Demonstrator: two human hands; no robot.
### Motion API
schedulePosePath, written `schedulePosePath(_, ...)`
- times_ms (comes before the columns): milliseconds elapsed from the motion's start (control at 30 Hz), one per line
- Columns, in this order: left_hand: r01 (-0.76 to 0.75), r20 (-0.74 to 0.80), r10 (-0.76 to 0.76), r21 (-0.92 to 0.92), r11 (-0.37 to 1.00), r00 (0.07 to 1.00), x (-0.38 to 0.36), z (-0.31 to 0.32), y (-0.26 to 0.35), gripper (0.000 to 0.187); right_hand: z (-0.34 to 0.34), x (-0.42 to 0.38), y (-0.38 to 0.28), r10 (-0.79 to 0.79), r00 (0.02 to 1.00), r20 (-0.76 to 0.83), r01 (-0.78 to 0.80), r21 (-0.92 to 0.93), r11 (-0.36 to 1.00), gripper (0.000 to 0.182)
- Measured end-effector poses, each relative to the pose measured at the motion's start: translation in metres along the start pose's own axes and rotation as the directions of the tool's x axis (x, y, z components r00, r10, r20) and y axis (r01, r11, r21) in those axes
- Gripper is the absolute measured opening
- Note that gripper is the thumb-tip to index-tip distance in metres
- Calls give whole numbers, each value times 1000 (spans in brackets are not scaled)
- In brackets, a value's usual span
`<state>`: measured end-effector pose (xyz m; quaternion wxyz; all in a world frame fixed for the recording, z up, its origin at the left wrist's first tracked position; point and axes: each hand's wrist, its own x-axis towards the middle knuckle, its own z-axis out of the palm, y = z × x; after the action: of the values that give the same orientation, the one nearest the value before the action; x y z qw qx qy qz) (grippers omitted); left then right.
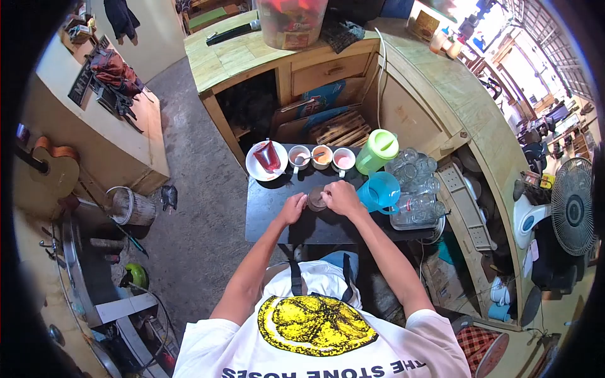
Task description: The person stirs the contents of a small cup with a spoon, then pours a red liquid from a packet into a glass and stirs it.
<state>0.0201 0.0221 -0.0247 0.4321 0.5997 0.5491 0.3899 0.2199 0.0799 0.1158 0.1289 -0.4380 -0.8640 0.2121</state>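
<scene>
Both hands meet at a small clear glass (316,200) on the dark table (271,214). My left hand (293,208) is curled at the glass's left side, and my right hand (342,198) has its fingers closed at its rim on the right. Behind them stand a white plate with a bag of red liquid (267,157) and three cups: a left cup (299,157) , a middle cup (322,157) with a spoon, and a right cup (343,160). A green lidded pitcher (377,153) and a blue pitcher (379,191) stand to the right.
Several glass jars (416,189) crowd a tray at the table's right end. Beyond the table is a wooden counter (227,60) bearing a large plastic tub (291,25). A fan (572,206) is at the far right, a bucket (132,206) at the left.
</scene>
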Motion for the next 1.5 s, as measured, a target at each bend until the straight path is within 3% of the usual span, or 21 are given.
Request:
schedulePosePath(133, -3, 2, 3, -8, 1000, 1000, 0, 1, -4, 39, -1, 2, 1, -3, 998, -68, -5, -111, 994, 23)
schedulePosePath(233, 6, 4, -6, -2, 1000, 1000, 0, 0, -5, 40, -1, 0, 4, 54, 996, 73, -38, -205, 978, 22)
schedulePosePath(333, 6, 7, -7, 6, 1000, 1000, 1, -1, 0, 40, -3, -2, 4, -53, 993, 108, 57, -39, 998, 21)
schedulePosePath(433, 18, 20, -19, 10, 1000, 1000, 1, -1, -1, 40, -2, 2, 1, 32, 999, -12, -31, 31, 999, 21)
schedulePosePath(533, 14, 29, -14, 7, 1000, 999, 1, -1, -5, 39, -8, 3, -1, 127, 989, -73, -130, -37, 991, 20)
schedulePosePath(633, 4, 30, -4, 2, 1000, 1000, 1, -1, -4, 39, -6, 4, 6, 85, 996, 2, -83, -180, 980, 20)
schedulePosePath(733, 1, 32, -1, 3, 1000, 1000, 2, -1, -5, 38, -2, 5, 8, 148, 986, 75, -145, -45, 988, 21)
schedulePosePath(833, 5, 32, -5, 9, 1000, 999, 1, -1, -5, 38, 1, 6, 5, 137, 991, 2, -137, 93, 986, 21)
schedulePosePath(933, 3, 21, -3, 15, 1000, 1000, 1, -1, -7, 38, -2, 5, 5, 48, 995, -91, -62, -151, 987, 21)
schedulePosePath(1033, 13, 21, -13, 10, 1000, 1000, 0, 0, -4, 39, 0, 1, 7, 46, 999, 14, -41, -253, 967, 21)
schedulePosePath(1133, 21, 25, -21, 0, 1000, 999, 2, -2, 2, 39, 2, 0, 9, -21, 998, 56, 25, -74, 997, 23)
schedulePosePath(1233, 11, 31, -11, -2, 1000, 999, 1, -2, 1, 39, 0, 1, 4, -1, 999, -35, 1, 6, 1000, 20)
schedulePosePath(1333, 6, 30, -7, 8, 1000, 1000, 1, -3, -1, 39, -9, 2, -2, -6, 998, -70, -5, -156, 988, 19)
schedulePosePath(1433, 6, 36, -7, 22, 1000, 999, 1, -4, 1, 39, -7, -2, 1, -18, 1000, 22, 23, -238, 971, 20)
schedulePosePath(1500, 8, 40, -9, 19, 1000, 999, 2, -4, 3, 39, -3, -5, 2, -15, 999, 33, 20, -126, 992, 23)
